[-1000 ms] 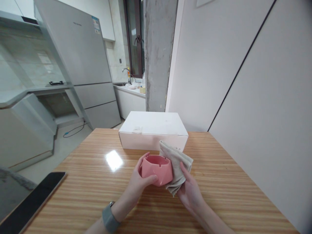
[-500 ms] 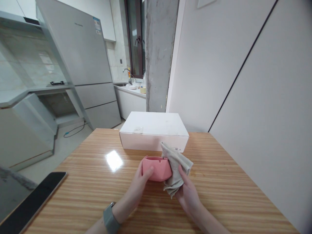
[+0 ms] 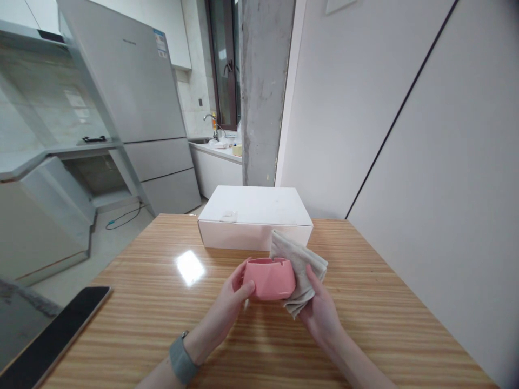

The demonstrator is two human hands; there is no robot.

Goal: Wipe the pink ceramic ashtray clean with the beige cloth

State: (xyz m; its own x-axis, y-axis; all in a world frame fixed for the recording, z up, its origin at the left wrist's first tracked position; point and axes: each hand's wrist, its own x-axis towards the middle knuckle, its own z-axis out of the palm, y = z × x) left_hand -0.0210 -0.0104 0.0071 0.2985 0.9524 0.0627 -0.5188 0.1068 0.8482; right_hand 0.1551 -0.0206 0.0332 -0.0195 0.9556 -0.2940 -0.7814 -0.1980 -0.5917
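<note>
A pink faceted bowl-like piece (image 3: 271,281) with small notches in its rim is held above the wooden table. My left hand (image 3: 234,292) grips its left side, thumb across the front and fingers behind. Against the right side of the pink piece lies a folded grey-beige cloth (image 3: 300,265). That cloth is pinched in my right hand (image 3: 320,302), the thumb on top and the other fingers mostly hidden beneath it. The cloth's upper corner overlaps the front of the white box in the view.
A closed white box (image 3: 255,208) sits at the far edge of the wooden table (image 3: 141,324). At the left edge lies a dark flat slab (image 3: 57,335). Behind are a fridge (image 3: 125,81), a sink counter and a grey pillar; a white wall stands on the right.
Both hands, with the pink piece and the cloth, have shifted slightly to the right. The cloth has also risen a little, and the pink piece is turned slightly.
</note>
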